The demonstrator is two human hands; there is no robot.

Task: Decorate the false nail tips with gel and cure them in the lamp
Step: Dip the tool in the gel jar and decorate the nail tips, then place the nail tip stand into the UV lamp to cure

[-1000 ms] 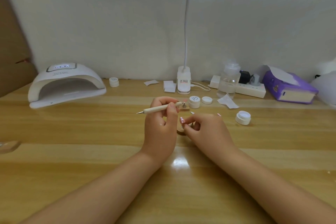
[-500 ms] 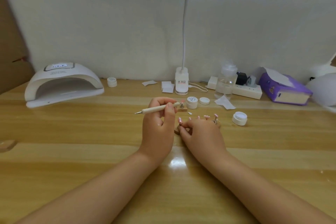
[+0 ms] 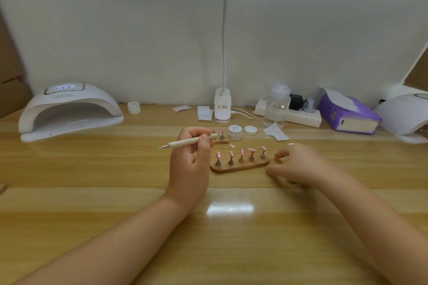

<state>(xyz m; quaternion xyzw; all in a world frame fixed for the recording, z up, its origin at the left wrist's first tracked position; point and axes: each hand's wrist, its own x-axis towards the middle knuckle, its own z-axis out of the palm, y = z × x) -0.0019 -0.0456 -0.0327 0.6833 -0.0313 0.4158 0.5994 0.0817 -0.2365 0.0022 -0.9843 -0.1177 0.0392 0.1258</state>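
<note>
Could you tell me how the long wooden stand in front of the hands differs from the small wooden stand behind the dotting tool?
The long wooden stand carries five pink nail tips on metal pegs in a row; the small wooden stand carries a single peg. The long one lies nearer the person, between the left hand and right hand, in plain view; the small one lies farther back, beside the open gel jar, partly hidden by the dotting tool. Both are brown and lie flat on the table.

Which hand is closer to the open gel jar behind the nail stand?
Left. The left hand, gripping the dotting pen, has its fingertips just left of the gel jar. The right hand, blurred, sits further off, nearer the camera and to the jar's right.
</note>
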